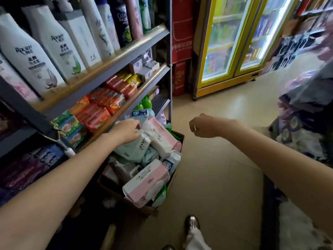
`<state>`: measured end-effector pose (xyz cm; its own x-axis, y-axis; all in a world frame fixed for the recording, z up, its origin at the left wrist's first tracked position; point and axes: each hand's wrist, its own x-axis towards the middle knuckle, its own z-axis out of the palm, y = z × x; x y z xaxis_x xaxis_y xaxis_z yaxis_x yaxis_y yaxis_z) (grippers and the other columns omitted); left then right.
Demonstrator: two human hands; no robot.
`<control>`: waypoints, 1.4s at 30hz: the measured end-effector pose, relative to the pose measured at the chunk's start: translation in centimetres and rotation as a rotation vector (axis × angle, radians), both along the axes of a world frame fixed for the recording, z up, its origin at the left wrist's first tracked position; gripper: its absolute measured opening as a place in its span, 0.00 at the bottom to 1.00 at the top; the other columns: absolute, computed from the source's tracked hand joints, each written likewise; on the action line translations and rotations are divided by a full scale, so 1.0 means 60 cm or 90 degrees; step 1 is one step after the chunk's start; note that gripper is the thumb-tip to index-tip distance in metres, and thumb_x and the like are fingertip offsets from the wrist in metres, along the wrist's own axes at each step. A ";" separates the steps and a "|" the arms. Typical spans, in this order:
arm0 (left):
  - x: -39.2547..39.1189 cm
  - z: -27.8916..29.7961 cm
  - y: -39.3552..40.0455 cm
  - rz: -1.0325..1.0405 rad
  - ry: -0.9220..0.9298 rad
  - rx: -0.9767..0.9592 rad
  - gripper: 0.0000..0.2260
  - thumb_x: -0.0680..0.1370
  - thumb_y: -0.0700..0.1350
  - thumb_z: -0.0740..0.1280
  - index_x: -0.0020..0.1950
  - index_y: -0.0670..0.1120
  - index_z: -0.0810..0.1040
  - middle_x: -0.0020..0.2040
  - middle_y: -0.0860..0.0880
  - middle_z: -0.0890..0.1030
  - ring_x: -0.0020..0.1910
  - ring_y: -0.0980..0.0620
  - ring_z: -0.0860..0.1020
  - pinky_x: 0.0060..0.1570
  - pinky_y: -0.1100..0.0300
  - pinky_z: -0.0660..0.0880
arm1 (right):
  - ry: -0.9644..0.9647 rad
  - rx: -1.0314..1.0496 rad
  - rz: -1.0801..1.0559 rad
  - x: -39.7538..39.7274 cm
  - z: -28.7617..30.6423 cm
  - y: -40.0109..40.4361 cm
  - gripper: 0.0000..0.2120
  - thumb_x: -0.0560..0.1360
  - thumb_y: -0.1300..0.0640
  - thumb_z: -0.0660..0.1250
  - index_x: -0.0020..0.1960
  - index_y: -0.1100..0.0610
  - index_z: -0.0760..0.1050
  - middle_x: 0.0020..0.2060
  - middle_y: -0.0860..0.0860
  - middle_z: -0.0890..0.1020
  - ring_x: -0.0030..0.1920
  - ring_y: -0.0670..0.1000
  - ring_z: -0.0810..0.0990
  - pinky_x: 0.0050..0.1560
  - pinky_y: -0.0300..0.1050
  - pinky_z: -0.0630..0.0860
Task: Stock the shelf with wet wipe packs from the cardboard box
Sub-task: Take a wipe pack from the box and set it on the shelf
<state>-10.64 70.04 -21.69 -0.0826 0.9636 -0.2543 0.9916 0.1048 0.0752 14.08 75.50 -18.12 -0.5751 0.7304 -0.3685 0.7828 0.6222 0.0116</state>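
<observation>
A mint wipe pack [134, 147] atop the cardboard box [177, 175] at centre frame is gripped by the left hand [127, 132]; the right hand [204, 126] is held fisted, holding nothing, over open floor [216, 168] right of the box edge.

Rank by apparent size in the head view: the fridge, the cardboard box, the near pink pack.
1. fridge
2. cardboard box
3. pink pack
The fridge is farther away, so its lead is real.
</observation>
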 end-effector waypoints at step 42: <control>-0.138 0.192 0.265 -0.005 -0.295 0.017 0.07 0.76 0.38 0.62 0.51 0.47 0.74 0.41 0.51 0.75 0.35 0.56 0.73 0.33 0.72 0.71 | 0.369 -0.385 -0.202 -0.287 0.145 0.234 0.08 0.75 0.62 0.62 0.38 0.63 0.69 0.27 0.55 0.73 0.20 0.47 0.71 0.21 0.33 0.68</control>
<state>-18.90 85.93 -10.18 0.0413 0.9706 -0.2371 0.8535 0.0890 0.5134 -3.16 89.55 -9.42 -0.5943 0.6622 -0.4565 0.7003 0.1469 -0.6986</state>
